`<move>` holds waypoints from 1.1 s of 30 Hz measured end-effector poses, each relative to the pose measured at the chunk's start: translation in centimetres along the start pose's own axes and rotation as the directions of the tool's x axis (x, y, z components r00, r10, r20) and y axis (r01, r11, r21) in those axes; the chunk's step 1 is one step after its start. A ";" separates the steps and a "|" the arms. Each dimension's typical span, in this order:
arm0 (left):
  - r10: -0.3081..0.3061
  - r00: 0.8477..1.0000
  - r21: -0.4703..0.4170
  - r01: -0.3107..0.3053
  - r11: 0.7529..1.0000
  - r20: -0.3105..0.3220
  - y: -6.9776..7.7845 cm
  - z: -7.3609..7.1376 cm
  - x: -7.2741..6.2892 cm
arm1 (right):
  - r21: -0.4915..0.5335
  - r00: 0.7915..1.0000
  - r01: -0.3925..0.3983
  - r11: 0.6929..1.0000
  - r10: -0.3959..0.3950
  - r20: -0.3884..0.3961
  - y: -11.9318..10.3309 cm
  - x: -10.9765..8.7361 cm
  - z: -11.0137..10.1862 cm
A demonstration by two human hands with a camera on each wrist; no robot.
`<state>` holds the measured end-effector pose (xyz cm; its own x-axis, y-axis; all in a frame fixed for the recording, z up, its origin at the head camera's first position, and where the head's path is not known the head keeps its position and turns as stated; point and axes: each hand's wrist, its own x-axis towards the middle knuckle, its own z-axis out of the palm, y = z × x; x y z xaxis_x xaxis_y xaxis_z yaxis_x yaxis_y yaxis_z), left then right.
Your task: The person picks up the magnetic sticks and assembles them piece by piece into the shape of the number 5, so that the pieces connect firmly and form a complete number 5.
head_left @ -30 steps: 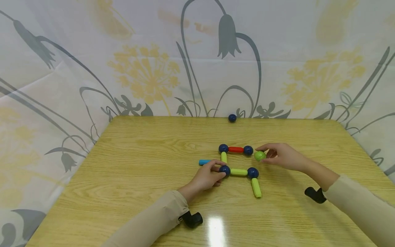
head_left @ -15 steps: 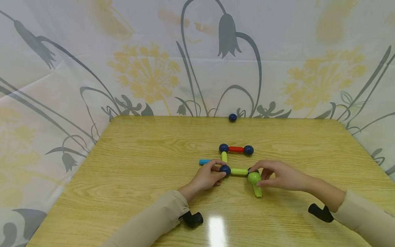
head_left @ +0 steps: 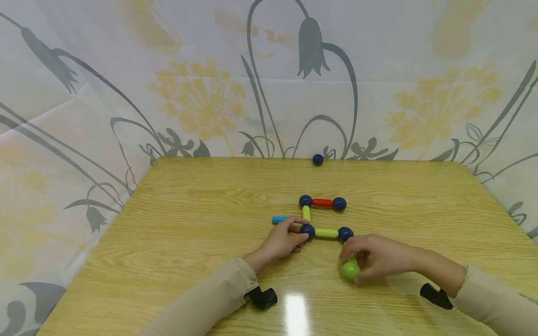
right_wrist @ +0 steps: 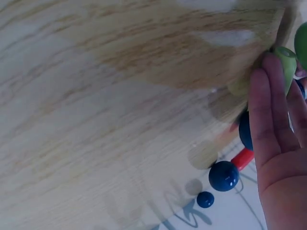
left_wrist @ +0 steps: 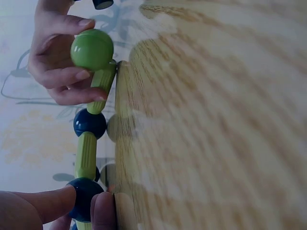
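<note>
My left hand [head_left: 283, 240] pinches a dark blue ball [head_left: 308, 232] at the left corner of a ball-and-rod figure on the table. From that ball a lime rod [head_left: 326, 233] runs right to another dark blue ball [head_left: 346, 233]. In the left wrist view, a second lime rod [left_wrist: 101, 84] leads from there toward my right hand [head_left: 380, 256]. Thumb and fingers of the right hand hold a bright green ball [head_left: 350, 270], close by that rod's free end. In the right wrist view the rod [right_wrist: 288, 64] lies beside the fingertips, and the green ball shows only partly at the edge.
Behind, a lime rod [head_left: 306, 213] links to a dark blue ball [head_left: 305, 200], a red rod [head_left: 322, 202] and another dark blue ball [head_left: 339, 203]. A blue rod [head_left: 279, 220] lies left. One loose dark blue ball [head_left: 317, 159] sits at the table's back edge, before a patterned cloth.
My right hand has carried the green ball toward me, from beside the red rod's ball, past the front right dark blue ball, to the lime rod's near end. The left hand stays put.
</note>
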<state>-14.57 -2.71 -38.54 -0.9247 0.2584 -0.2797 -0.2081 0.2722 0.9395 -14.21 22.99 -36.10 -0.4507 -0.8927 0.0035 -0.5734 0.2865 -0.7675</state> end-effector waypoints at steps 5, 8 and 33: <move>0.000 1.000 -0.002 0.000 1.000 -0.005 0.1 0.0 0.0 | -0.045 0.999 0.050 0.998 -0.049 0.009 0.1 -0.1 0.4; -0.005 1.000 -0.002 0.005 1.000 -0.007 0.1 -0.1 -0.1 | -0.063 0.996 0.086 0.994 -0.085 0.011 0.1 -0.1 0.4; 0.120 0.990 0.088 -0.126 0.988 0.067 -0.8 -6.4 0.1 | -0.208 0.995 0.057 0.977 -0.072 -0.064 0.2 -1.0 0.6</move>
<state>-16.48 -8.85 -38.07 -0.9194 0.3511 -0.1774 -0.0609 0.3184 0.9460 -13.47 23.75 -36.61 -0.4510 -0.8869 0.0998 -0.7278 0.3008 -0.6163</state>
